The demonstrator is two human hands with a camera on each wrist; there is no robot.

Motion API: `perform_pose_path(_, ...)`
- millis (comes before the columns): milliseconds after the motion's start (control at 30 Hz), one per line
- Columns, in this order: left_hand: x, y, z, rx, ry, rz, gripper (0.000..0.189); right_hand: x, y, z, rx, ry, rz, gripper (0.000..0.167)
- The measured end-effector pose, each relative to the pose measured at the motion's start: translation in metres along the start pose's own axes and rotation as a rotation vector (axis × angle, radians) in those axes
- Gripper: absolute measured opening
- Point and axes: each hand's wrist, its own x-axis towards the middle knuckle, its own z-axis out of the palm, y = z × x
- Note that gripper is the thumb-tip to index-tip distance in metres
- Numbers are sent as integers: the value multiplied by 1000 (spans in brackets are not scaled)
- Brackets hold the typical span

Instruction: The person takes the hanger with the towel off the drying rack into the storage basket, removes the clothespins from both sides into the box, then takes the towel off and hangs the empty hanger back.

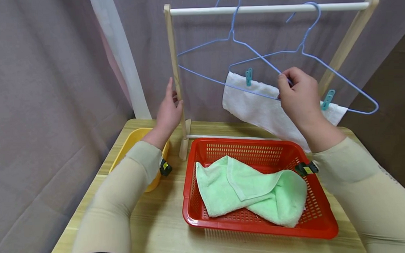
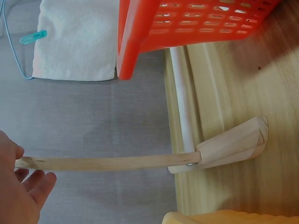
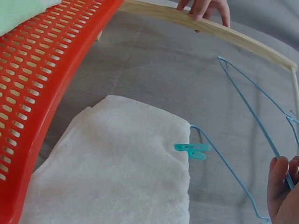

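Observation:
My right hand (image 1: pixel 300 95) pinches the lower right part of a blue wire hanger (image 1: pixel 205 80), whose hook reaches above the rack's white rail (image 1: pixel 268 9). With the left hand (image 1: pixel 169 112) I hold the rack's left wooden post (image 1: pixel 173 49), thumb and fingers on either side of it. Behind my right hand, a second blue hanger (image 1: pixel 341 75) hangs on the rail and bears a white towel (image 1: pixel 255 98). Two teal clothespins, one on the left (image 1: pixel 249 76) and one on the right (image 1: pixel 328 99), clip that towel on. The right fingertips partly hide the hanger's corner.
A red perforated basket (image 1: pixel 259 232) with a light green towel (image 1: pixel 221 189) in it stands on the wooden table (image 1: pixel 159 224), before the rack. At the left, a yellow basket (image 1: pixel 132 138) sits partly behind my left arm. A grey curtain (image 1: pixel 54 90) hangs behind.

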Motion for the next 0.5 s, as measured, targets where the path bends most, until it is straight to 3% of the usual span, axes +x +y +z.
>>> perform_pose_path(500,6,-5,8,88,-3,28,83,-7,13,5,-41,-80,9,43)
